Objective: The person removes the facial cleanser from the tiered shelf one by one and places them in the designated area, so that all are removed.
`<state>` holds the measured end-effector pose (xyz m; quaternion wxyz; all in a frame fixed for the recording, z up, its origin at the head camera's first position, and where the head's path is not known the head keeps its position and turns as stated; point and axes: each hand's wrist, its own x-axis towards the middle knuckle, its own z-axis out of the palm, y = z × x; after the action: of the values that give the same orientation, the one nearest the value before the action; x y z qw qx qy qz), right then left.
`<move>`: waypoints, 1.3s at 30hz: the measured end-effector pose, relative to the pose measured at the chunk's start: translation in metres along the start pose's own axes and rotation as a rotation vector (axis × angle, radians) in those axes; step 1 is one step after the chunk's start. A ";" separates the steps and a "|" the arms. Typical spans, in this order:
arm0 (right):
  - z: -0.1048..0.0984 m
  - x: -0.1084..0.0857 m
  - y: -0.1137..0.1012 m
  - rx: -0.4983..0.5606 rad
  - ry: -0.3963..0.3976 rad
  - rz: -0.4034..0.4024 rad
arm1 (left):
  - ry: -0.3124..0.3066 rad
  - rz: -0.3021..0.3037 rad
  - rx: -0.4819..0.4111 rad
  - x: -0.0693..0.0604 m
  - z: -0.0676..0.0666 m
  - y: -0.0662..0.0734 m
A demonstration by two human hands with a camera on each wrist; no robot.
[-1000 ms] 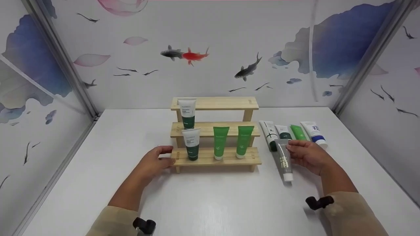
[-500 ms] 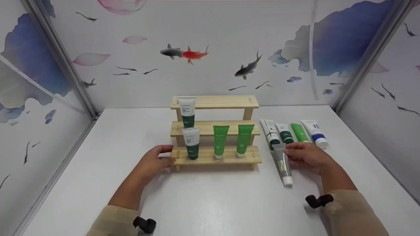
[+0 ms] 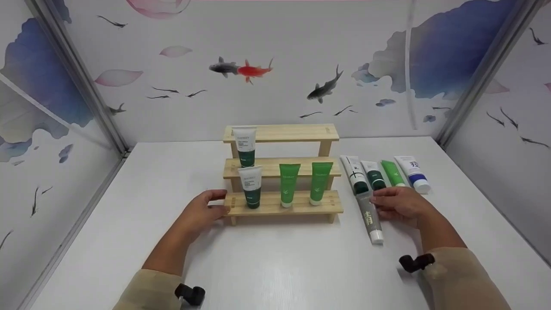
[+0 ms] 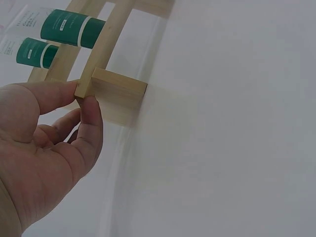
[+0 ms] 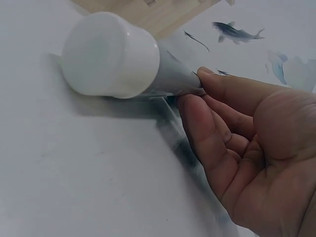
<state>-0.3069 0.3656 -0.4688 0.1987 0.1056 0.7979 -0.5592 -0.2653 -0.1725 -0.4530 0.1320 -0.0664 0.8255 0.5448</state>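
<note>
My left hand [image 3: 202, 217] pinches the left end of the lowest shelf of a three-step wooden rack [image 3: 267, 211]; the left wrist view shows thumb and finger on the shelf's end [image 4: 83, 90]. Between the thumb and fingers of my right hand [image 3: 400, 203] is a grey tube [image 3: 369, 219] with a white cap [image 5: 108, 57], gripped near its flat end. Its cap points toward me, low over the table. Two white-and-green tubes [image 3: 251, 187] [image 3: 245, 146] stand on the rack's left side, one per lower step. Two green tubes [image 3: 289, 185] [image 3: 320, 183] stand upright on the lowest shelf.
Right of the rack, several tubes lie in a row: a white one with a dark cap [image 3: 354, 172], a white-and-green one [image 3: 373, 174], a green one [image 3: 392, 173] and a white-and-blue one [image 3: 412, 172]. Printed wall panels [image 3: 275, 112] enclose the white table [image 3: 275, 267].
The grey tube has shifted slightly left and toward me, held by my right hand, uncovering more of the tubes behind. My left hand stays on the rack.
</note>
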 end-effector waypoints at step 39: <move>0.014 -0.001 -0.005 -0.176 0.017 0.044 | 0.013 0.003 -0.005 0.004 0.000 -0.002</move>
<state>-0.3053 0.3513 -0.4684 0.2130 0.1100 0.8430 -0.4815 -0.2682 -0.1730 -0.4560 0.1257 -0.0692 0.8250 0.5466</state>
